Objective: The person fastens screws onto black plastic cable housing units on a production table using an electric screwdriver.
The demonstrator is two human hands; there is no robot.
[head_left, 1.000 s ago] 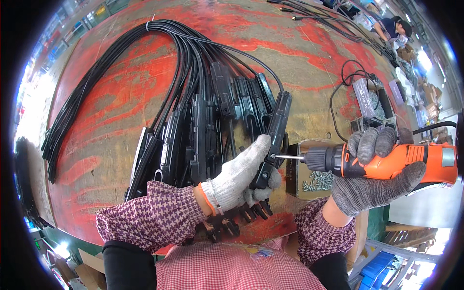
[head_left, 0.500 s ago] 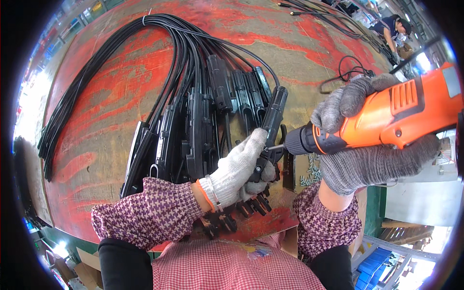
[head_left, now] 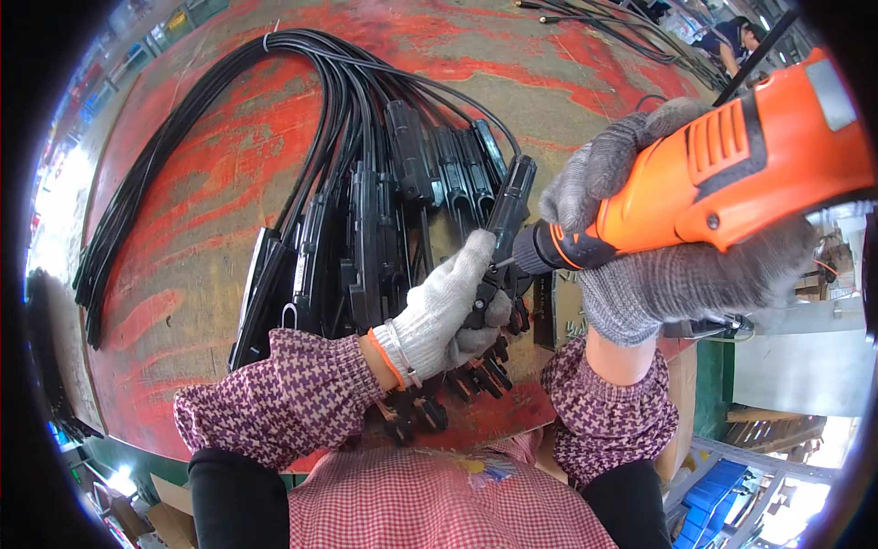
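My left hand (head_left: 448,302), in a white knit glove, is closed around a black plastic cable handle (head_left: 509,206). A black cable runs from that handle's far end back into the bundle. In a grey knit glove, my right hand (head_left: 677,265) grips an orange electric screwdriver (head_left: 695,178), its fingers wrapped over the body near the black chuck (head_left: 535,249). The thin bit points left and meets the handle beside my left fingertips; the exact contact is too small to tell. Left of my hands lie several similar black handles (head_left: 366,238) joined to a bundle of black cables (head_left: 174,137).
The worn red and brown tabletop (head_left: 210,229) bears everything. Screws (head_left: 574,325) lie in a shallow box partly hidden under my right wrist. More black cables (head_left: 613,32) lie at the far right, near another person (head_left: 732,41). Blue bins (head_left: 709,499) stand below right.
The electric screwdriver and my right hand have shifted left and tilted more steeply, the tool's rear end rising. My left hand has moved slightly left, still holding the handle.
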